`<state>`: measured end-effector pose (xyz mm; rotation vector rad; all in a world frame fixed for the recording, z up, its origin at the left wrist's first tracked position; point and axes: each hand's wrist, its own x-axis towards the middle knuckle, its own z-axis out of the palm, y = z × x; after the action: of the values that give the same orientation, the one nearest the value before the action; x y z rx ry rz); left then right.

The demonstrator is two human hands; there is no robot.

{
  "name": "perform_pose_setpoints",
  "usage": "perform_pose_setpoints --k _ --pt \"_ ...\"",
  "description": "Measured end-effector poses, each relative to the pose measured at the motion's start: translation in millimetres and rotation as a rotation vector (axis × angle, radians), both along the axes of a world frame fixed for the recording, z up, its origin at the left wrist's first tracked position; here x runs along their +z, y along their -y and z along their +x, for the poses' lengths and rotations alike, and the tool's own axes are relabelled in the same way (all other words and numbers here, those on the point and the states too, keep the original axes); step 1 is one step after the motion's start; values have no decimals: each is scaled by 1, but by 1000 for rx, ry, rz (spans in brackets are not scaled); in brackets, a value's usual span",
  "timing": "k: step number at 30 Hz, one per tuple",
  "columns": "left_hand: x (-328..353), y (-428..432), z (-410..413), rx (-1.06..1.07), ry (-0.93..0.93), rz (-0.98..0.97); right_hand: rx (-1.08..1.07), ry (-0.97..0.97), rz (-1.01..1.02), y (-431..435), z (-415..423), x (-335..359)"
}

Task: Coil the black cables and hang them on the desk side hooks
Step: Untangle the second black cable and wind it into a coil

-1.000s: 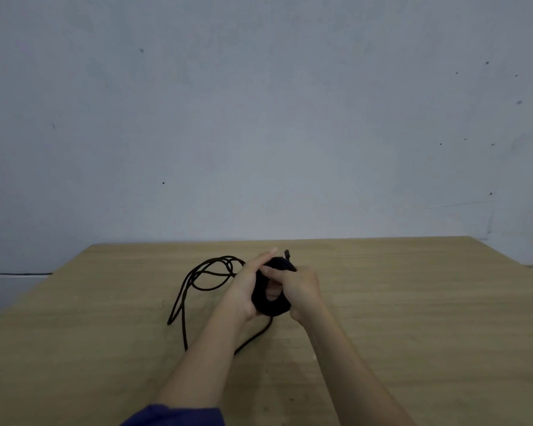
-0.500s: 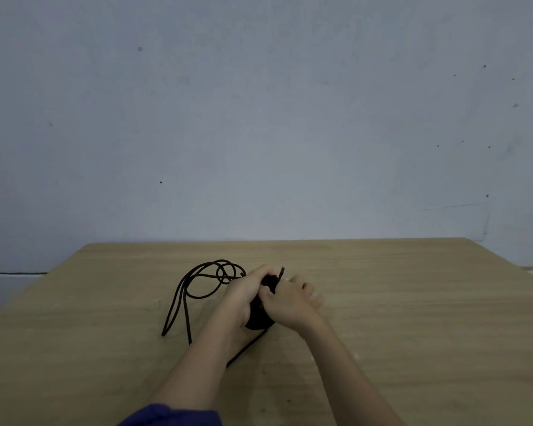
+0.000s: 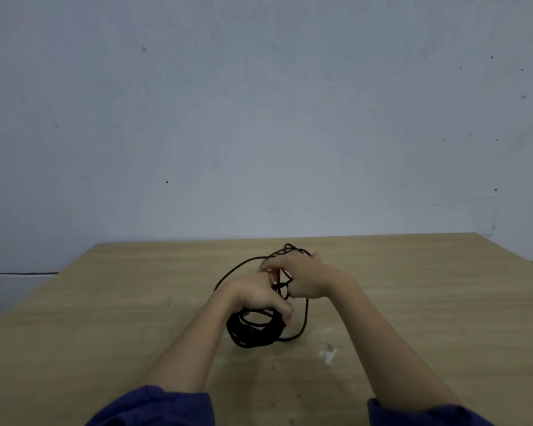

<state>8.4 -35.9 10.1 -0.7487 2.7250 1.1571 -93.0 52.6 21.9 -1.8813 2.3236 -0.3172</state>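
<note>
A black cable (image 3: 253, 332) is partly wound into a round coil that hangs from my left hand (image 3: 256, 295) just above the wooden desk (image 3: 105, 318). My left hand grips the top of the coil. My right hand (image 3: 305, 279), just behind and right of it, pinches loose strands of the same cable. A loose loop of cable (image 3: 237, 267) arcs over the desk behind my hands, and another strand drops to the right of the coil. No hooks are in view.
A plain grey-blue wall (image 3: 259, 118) rises behind the desk. A white scuff mark (image 3: 328, 353) is on the desk top right of the coil. The desk's left edge slants toward the lower left.
My view has shifted left, so my hands sit further right on the desk. The loose loops that lay to the left are drawn in behind my hands, and the coil hangs lower from my left hand.
</note>
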Motion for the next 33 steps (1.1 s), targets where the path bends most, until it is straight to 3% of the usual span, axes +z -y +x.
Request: perform_pose_setpoints --k 2,3,6,8,12,15,18,19,22,25,28,33 --pt "2 7 5 22 -50 -95 -196 -345 -8 -4 -13 -1" --pt "3 12 7 55 -63 -143 -294 -410 -30 -9 -21 -4" --pt "7 25 11 143 -85 -257 -533 -454 -239 -22 -45 -19" --pt "6 27 10 177 -114 -284 -572 -513 -396 -25 -49 -24" --pt "8 43 18 323 -224 -277 -661 -540 -398 -43 -68 -36" --pt "6 58 30 403 -211 -276 -817 -361 -458 -59 -87 -41" --pt "-1 59 32 451 -199 -290 -677 -133 -567 -59 -99 -44" --pt "-3 60 32 477 -200 -299 -667 72 -629 -59 -100 -38" --pt "-7 65 37 547 -176 -323 -572 963 -582 -74 -95 -19" --pt "-14 72 46 624 -155 -317 -518 1439 -827 -85 -105 -21" --pt "-19 79 56 677 -119 -324 -774 1431 -1128 -88 -124 -36" --pt "-22 79 59 717 -97 -355 -1019 1191 -1278 -84 -136 -66"
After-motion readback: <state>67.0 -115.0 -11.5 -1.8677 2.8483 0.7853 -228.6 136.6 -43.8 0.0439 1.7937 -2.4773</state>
